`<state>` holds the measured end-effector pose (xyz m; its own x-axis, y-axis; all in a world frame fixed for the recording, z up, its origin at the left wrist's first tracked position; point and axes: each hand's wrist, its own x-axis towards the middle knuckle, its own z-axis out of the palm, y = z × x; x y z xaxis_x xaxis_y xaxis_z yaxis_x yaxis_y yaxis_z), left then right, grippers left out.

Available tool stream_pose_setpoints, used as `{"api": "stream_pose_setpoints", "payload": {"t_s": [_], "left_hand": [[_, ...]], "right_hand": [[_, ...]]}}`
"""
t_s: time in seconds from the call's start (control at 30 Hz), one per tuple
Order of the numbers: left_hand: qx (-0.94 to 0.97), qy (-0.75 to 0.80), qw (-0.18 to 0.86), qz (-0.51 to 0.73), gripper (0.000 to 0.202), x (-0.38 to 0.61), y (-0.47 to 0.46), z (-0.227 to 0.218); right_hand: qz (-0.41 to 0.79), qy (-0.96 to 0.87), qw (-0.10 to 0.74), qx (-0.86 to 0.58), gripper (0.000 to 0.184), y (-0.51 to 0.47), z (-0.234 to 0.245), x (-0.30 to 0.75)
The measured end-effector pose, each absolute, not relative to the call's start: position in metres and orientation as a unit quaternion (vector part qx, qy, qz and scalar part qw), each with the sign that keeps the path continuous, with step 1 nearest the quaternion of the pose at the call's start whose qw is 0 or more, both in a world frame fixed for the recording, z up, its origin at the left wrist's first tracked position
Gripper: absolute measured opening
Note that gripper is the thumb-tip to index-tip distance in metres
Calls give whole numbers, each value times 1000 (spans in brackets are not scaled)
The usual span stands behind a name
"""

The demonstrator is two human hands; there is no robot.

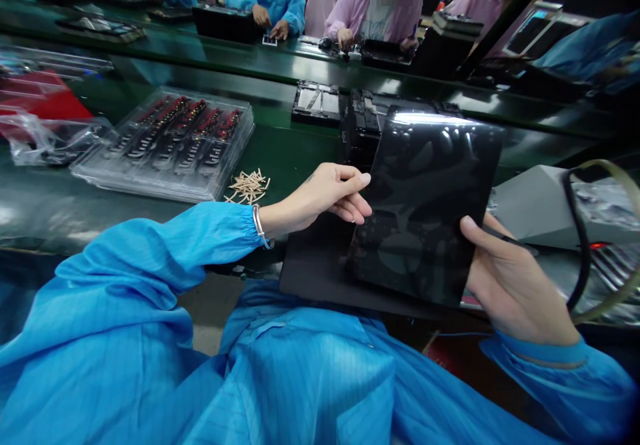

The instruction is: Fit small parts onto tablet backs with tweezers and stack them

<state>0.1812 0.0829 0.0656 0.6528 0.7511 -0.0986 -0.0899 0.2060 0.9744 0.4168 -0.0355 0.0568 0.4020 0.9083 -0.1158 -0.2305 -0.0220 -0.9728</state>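
Grips a glossy black rectangular panel (430, 218) by its right edge in the right hand (520, 282), with the thumb on the front face and the fingers closed behind. Holds it tilted over a matte black flat sheet (317, 275), at the near edge of a glossy dark green surface (295, 145). Has the left hand (330, 192) at the panel's left edge, with thumb and forefinger drawn close together; cannot tell, from this angle, about any thin film between the fingers. Wears a silver bracelet (259, 224) on the left wrist. Has near that wrist a loose pile of thin tan strips (249, 186), and farther left stacked clear plastic trays (160, 185) of red and black parts. Beyond the panel, includes a black frame with a silver plate (316, 103); to the right, a grey angular box (533, 202).
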Motion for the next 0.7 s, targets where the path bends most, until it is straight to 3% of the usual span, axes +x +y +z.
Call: {"api": "stream_pose_setpoints", "payload": {"t_s": [0.7], "left_hand": [[574,266,715,296,38,181,89,54]], "right_hand": [[415,-328,649,-548,22,-52,40,398]]}}
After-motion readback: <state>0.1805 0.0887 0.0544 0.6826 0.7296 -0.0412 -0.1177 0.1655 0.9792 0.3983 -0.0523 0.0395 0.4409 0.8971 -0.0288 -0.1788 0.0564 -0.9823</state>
